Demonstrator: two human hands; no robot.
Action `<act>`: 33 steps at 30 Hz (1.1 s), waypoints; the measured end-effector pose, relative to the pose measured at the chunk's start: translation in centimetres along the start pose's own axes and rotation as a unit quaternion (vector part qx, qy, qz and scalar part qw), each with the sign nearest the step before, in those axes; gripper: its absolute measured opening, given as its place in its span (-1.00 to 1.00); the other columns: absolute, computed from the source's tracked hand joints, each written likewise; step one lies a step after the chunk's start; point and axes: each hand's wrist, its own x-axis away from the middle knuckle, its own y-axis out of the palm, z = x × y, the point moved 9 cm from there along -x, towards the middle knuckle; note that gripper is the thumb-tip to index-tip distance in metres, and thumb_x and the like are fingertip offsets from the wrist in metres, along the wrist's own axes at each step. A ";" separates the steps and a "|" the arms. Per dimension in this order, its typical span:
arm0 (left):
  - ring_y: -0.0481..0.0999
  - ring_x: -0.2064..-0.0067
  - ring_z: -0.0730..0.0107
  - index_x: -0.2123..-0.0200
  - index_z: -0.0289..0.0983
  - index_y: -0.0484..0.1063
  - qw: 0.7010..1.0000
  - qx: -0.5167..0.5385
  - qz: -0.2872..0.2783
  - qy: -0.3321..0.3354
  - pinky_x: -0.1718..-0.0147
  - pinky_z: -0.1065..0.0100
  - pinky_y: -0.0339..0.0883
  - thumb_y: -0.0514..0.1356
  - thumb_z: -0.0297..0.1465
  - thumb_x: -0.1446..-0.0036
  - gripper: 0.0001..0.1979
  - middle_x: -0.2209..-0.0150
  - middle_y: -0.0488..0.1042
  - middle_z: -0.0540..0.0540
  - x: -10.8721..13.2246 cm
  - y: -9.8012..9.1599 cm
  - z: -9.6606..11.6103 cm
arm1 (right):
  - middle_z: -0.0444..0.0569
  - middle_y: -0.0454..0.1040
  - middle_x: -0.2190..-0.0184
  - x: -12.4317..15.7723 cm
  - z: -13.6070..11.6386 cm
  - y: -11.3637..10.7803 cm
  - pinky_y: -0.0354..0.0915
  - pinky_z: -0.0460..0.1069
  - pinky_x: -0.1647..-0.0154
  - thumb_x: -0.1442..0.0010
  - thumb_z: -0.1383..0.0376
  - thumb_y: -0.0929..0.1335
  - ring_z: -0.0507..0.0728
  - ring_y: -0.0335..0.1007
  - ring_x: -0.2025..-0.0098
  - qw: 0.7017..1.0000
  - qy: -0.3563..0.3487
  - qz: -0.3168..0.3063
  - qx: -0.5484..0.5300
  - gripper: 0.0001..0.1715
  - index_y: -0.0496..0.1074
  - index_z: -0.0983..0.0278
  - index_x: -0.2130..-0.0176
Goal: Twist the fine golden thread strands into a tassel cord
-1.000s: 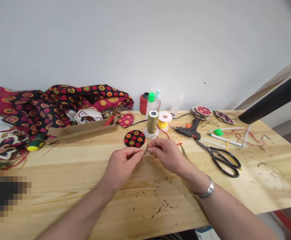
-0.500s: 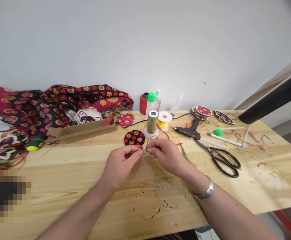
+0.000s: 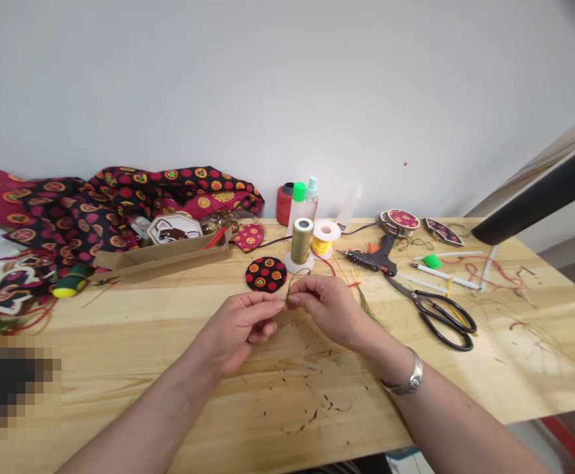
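Both my hands meet over the middle of the table, pinching a thin olive-green cord [image 3: 292, 280]. My left hand [image 3: 242, 321] grips its lower end between thumb and forefinger. Close beside it, my right hand [image 3: 327, 304] pinches the same cord, and a small loop of it rises above the fingertips. The part between the fingers is hidden. Just behind my hands stands a spool of olive thread [image 3: 301, 242]. A round black fabric piece with a red and yellow pattern [image 3: 266, 274] lies behind my left hand. An olive tassel [image 3: 366, 308] lies right of my right hand.
Black-handled scissors [image 3: 435, 313] and a glue gun [image 3: 373, 257] lie to the right. A yellow cord spool [image 3: 323, 238] and bottles [image 3: 298, 204] stand at the back. Leftward are a cardboard tray [image 3: 168, 261] and patterned fabric [image 3: 80, 210]. Dark scraps [image 3: 311, 416] litter the front.
My left hand has rolled, its lower fingers now showing below the thumb, and its fingertips have come up against my right fingertips. The right hand has barely moved.
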 end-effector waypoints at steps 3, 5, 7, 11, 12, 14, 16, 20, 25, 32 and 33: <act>0.18 0.62 0.73 0.49 -0.38 0.44 1.000 0.007 -0.005 -0.008 0.70 0.55 -0.24 0.27 -0.44 0.15 -0.88 0.50 0.29 0.03 0.0 0.2 -0.1 | -0.15 0.41 0.54 0.0 0.1 0.1 0.18 -0.12 0.41 -0.04 0.45 0.24 -0.02 0.27 0.46 1.000 0.003 -0.005 -0.012 -0.83 0.37 0.28 0.50; 0.21 0.61 0.71 0.49 -0.39 0.44 1.000 0.006 -0.005 -0.008 0.71 0.57 -0.21 0.27 -0.45 0.15 -0.89 0.50 0.30 0.02 0.0 0.3 -0.1 | -0.15 0.41 0.53 0.1 0.2 0.2 0.19 -0.12 0.40 -0.05 0.44 0.24 -0.02 0.27 0.46 1.000 0.006 -0.008 -0.021 -0.83 0.37 0.28 0.50; 0.23 0.61 0.69 0.50 -0.39 0.45 1.000 0.005 -0.004 -0.010 0.72 0.58 -0.20 0.27 -0.47 0.16 -0.90 0.52 0.30 0.01 0.1 0.3 -0.1 | -0.15 0.40 0.54 0.1 0.3 0.3 0.19 -0.11 0.40 -0.05 0.42 0.25 -0.02 0.26 0.46 0.999 0.010 -0.012 -0.031 -0.84 0.38 0.28 0.50; 0.26 0.61 0.68 0.52 -0.39 0.45 1.000 0.016 -0.013 -0.020 0.74 0.60 -0.18 0.26 -0.49 0.15 -0.94 0.49 0.37 -0.05 0.2 0.5 -0.2 | -0.15 0.39 0.55 0.1 0.3 0.5 0.20 -0.11 0.41 -0.04 0.41 0.26 -0.01 0.27 0.47 0.998 0.018 -0.027 -0.061 -0.85 0.38 0.29 0.50; 0.26 0.61 0.68 0.52 -0.39 0.45 0.999 0.021 -0.016 -0.024 0.75 0.61 -0.18 0.25 -0.50 0.15 -0.95 0.47 0.40 -0.07 0.2 0.6 -0.3 | -0.15 0.39 0.55 0.2 0.3 0.6 0.20 -0.11 0.41 -0.04 0.41 0.26 -0.01 0.27 0.47 0.997 0.018 -0.031 -0.065 -0.85 0.39 0.29 0.50; 0.27 0.61 0.68 0.52 -0.38 0.45 0.999 0.033 -0.027 -0.034 0.75 0.62 -0.17 0.24 -0.51 0.13 -0.97 0.44 0.44 -0.10 0.2 0.7 -0.4 | -0.14 0.38 0.56 0.2 0.3 0.7 0.20 -0.11 0.42 -0.05 0.41 0.25 -0.02 0.26 0.48 0.996 0.017 -0.037 -0.075 -0.84 0.39 0.29 0.50; 0.28 0.62 0.69 0.50 -0.37 0.45 0.997 0.046 -0.042 -0.047 0.76 0.63 -0.16 0.23 -0.52 0.12 -0.98 0.43 0.45 -0.10 0.2 1.0 -0.6 | -0.14 0.38 0.56 0.2 0.3 0.8 0.20 -0.11 0.41 -0.06 0.40 0.26 -0.02 0.26 0.48 0.995 0.019 -0.043 -0.089 -0.84 0.39 0.29 0.50; 0.27 0.62 0.70 0.46 -0.38 0.45 0.992 0.075 -0.073 -0.076 0.77 0.65 -0.14 0.20 -0.54 0.09 -0.95 0.44 0.45 -0.10 0.2 1.5 -0.9 | -0.14 0.37 0.56 0.2 0.4 1.0 0.21 -0.11 0.41 -0.07 0.36 0.27 -0.03 0.26 0.49 0.991 0.030 -0.053 -0.122 -0.84 0.39 0.30 0.50; 0.26 0.61 0.71 0.42 -0.39 0.44 0.983 0.118 -0.094 -0.101 0.76 0.67 -0.13 0.18 -0.57 0.08 -0.91 0.43 0.45 -0.11 0.3 1.8 -1.3 | -0.16 0.35 0.60 0.1 0.6 1.1 0.19 -0.13 0.45 -0.05 0.37 0.28 -0.04 0.24 0.52 0.985 0.041 -0.059 -0.155 -0.86 0.38 0.31 0.51; 0.27 0.59 0.68 0.48 -0.40 0.44 0.987 0.115 -0.081 -0.076 0.73 0.65 -0.08 0.20 -0.57 0.12 -0.95 0.52 0.39 -0.06 0.1 1.6 -1.1 | -0.18 0.36 0.60 0.0 0.4 0.8 0.16 -0.14 0.47 -0.05 0.38 0.29 -0.06 0.21 0.53 0.988 0.033 -0.049 -0.143 -0.87 0.40 0.31 0.50; 0.27 0.58 0.67 0.49 -0.39 0.44 0.990 0.101 -0.074 -0.062 0.72 0.64 -0.06 0.21 -0.56 0.13 -0.95 0.53 0.38 -0.04 0.0 1.5 -0.9 | -0.18 0.35 0.59 0.0 0.4 0.7 0.15 -0.14 0.48 -0.04 0.38 0.29 -0.06 0.19 0.53 0.989 0.031 -0.045 -0.134 -0.88 0.40 0.31 0.50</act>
